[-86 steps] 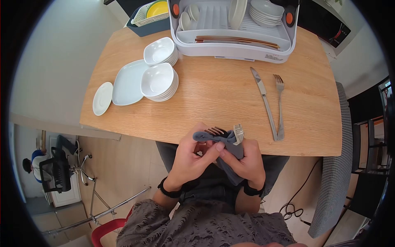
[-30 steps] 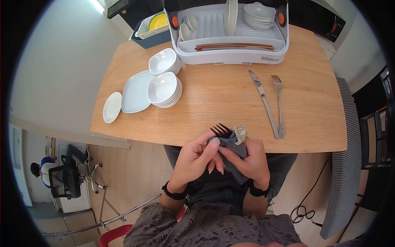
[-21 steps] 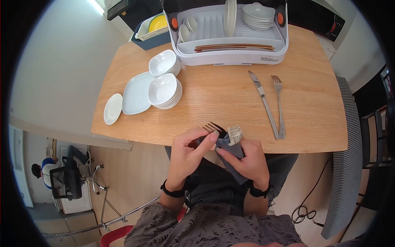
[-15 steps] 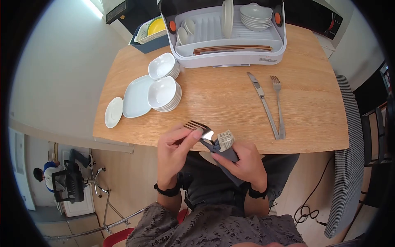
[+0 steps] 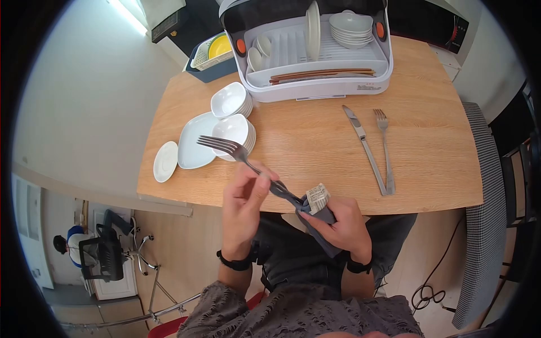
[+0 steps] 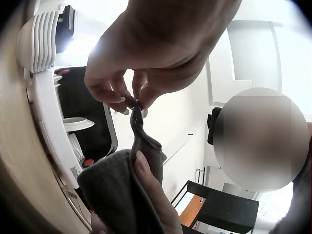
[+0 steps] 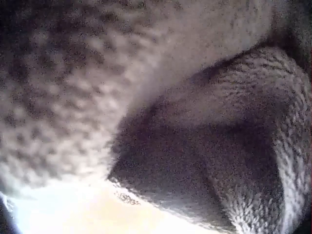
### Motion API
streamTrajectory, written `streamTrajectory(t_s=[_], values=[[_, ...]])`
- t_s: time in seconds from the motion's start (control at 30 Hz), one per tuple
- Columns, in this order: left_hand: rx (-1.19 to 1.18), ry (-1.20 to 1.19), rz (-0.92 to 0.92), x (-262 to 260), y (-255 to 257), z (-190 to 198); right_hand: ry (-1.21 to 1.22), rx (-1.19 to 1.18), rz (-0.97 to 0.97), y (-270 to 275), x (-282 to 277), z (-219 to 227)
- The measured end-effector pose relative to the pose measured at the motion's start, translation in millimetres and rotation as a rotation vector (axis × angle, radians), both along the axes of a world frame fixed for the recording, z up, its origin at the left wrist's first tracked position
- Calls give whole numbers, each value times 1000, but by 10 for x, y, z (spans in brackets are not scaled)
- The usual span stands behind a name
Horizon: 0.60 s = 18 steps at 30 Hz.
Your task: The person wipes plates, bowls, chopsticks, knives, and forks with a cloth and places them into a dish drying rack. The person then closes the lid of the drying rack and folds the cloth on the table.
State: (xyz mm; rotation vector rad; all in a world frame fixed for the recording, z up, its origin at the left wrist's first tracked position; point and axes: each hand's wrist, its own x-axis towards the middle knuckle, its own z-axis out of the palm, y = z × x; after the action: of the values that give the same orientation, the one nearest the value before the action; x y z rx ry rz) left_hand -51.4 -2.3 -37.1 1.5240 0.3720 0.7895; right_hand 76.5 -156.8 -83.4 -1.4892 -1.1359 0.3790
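Head view shows fork (image 5: 236, 152); right wrist only cloth (image 7: 195, 146).

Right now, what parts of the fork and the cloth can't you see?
- Fork handle end: head view, wrapped in the cloth.
- Fork tines: left wrist view, hidden above the left hand.
- Right hand grip: right wrist view shows only blurred cloth.
- Label print: head view, too small.
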Motion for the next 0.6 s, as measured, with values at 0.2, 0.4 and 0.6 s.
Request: streamTrajectory(t_s=[0.2,0.4,0.6], values=[[490,-40,105,295,373,907,127,62,-37,-97,43,67],[1499,390,-27,1192,584,1154,187,141,-120,-200,11,172],[1899,682,-80,1946,1157,695,100,145,-140,-334,13,202]])
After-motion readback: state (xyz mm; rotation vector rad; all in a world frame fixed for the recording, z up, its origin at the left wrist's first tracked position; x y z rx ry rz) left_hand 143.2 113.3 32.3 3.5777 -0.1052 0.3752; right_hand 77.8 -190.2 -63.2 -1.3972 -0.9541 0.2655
